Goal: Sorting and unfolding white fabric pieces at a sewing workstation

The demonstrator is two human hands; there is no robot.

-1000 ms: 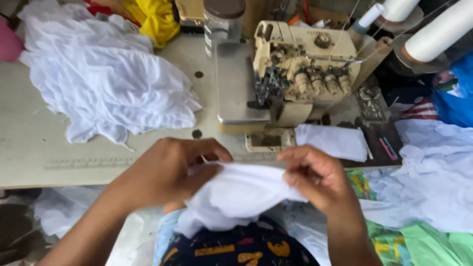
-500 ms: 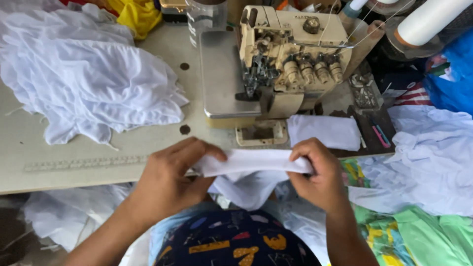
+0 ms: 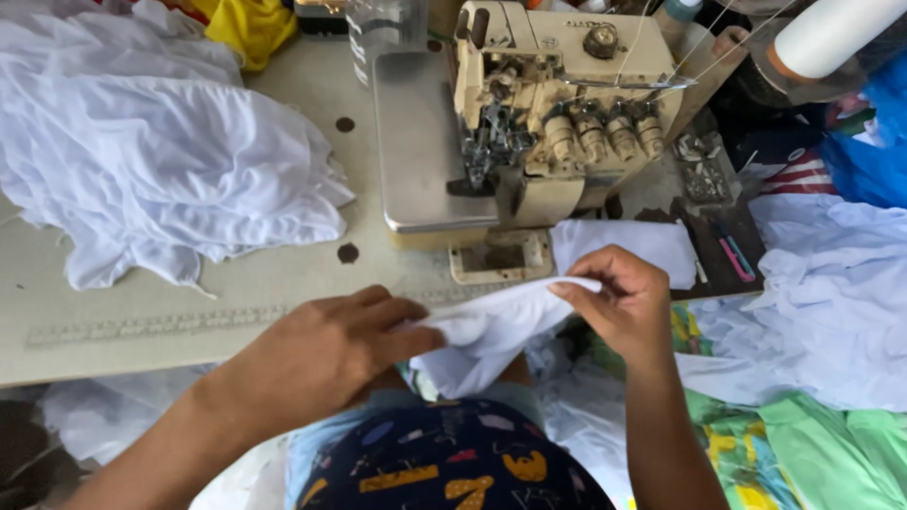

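Your left hand (image 3: 321, 354) closes its grip on one end of a small white cloth (image 3: 491, 326), thumb on top and fingers curled under, so that end is bunched inside the hand. Your right hand (image 3: 619, 302) pinches the other end between thumb and fingertips, a narrow grip right at the cloth's upper edge. The cloth spans the gap between the two grips, its top edge drawn fairly straight from left to right and rising a little toward the right hand. The loose remainder hangs below that edge, sagging down between your forearms over your lap.

The cloth is held just in front of the desk (image 3: 189, 312), near its front edge and not resting on it. Directly beyond it on the desk stands the sewing machine (image 3: 548, 113), with its flat metal bed to the left of the head. A flat white piece (image 3: 628, 246) lies just beside the machine's base, close behind your right hand. A ruler strip (image 3: 142, 326) runs along the desk's front edge to the left of your left hand.

Farther left on the desk, well apart from both grips, lies a large heap of white fabric (image 3: 161, 170). A yellow cloth (image 3: 250, 28) sits at the far edge behind it. To the right, off the desk, more white fabric (image 3: 831, 293) is piled, with green cloth (image 3: 803, 444) below it. A white thread cone (image 3: 831, 38) stands at the upper right.
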